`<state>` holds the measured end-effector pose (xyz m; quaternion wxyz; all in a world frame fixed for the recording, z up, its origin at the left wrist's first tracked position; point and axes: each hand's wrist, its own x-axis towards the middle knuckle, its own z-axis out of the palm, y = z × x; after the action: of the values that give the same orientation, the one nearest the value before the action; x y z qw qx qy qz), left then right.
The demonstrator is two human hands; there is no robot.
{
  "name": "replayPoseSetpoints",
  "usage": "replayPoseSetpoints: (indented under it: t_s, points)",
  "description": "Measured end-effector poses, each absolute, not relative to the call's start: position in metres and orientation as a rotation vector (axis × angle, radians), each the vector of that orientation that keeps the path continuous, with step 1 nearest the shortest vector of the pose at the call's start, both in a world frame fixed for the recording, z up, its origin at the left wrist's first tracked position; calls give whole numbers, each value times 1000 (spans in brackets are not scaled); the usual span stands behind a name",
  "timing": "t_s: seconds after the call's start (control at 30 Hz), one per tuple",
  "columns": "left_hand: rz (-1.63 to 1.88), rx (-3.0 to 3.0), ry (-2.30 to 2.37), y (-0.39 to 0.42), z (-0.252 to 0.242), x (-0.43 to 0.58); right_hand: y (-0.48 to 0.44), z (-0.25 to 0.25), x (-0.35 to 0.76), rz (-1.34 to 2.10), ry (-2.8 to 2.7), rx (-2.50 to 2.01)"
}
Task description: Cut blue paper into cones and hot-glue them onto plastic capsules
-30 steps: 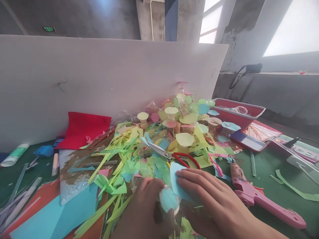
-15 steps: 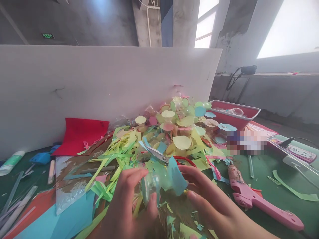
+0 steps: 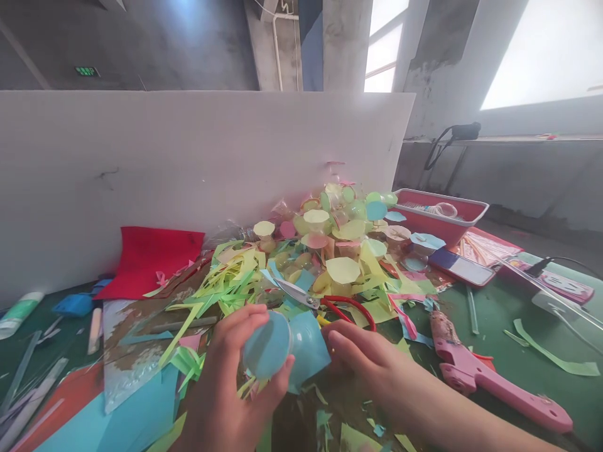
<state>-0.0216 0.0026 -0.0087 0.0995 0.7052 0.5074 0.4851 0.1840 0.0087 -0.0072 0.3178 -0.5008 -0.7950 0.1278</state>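
Observation:
Just right of centre, my left hand (image 3: 249, 364) is closed round a clear, waisted plastic piece that looks like joined bottle ends (image 3: 298, 342). A round blue paper disc (image 3: 267, 345) covers its near left end, and more blue paper (image 3: 313, 355) shows at the right end. My right hand (image 3: 360, 351) is beside that right end with its fingers curled in. A bit of yellow shows by its fingertips; what they grip is hidden. Behind the hands, red-handled scissors (image 3: 311, 300) lie on paper scraps.
Similar plastic pieces with paper discs (image 3: 343, 270) are piled behind, near a white board (image 3: 188, 150). Green and yellow paper strips (image 3: 230, 276) lie left. To the right are a pink glue gun (image 3: 494, 376), a phone (image 3: 461, 267) and a red basket (image 3: 471, 220). Blue paper (image 3: 122, 408) lies front left.
The plastic piece has turned, so its blue disc now faces me on the left. My right hand has moved left and its fingers are more curled.

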Motion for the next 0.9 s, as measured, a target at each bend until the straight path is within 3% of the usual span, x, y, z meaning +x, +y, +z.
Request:
replayPoseSetpoints:
  t_s: [0.33,0.7,0.9]
  points:
    - [1301,1548,1607,3,12,-18,36,-28,188,-38,-2241,-1635]
    - [1342,1793,1642,21,13,-12,42,-29,177,377,-2136,-1710]
    - [1584,1851,1657,43,20,-17,39,-24,183,582,-1960,-1641]
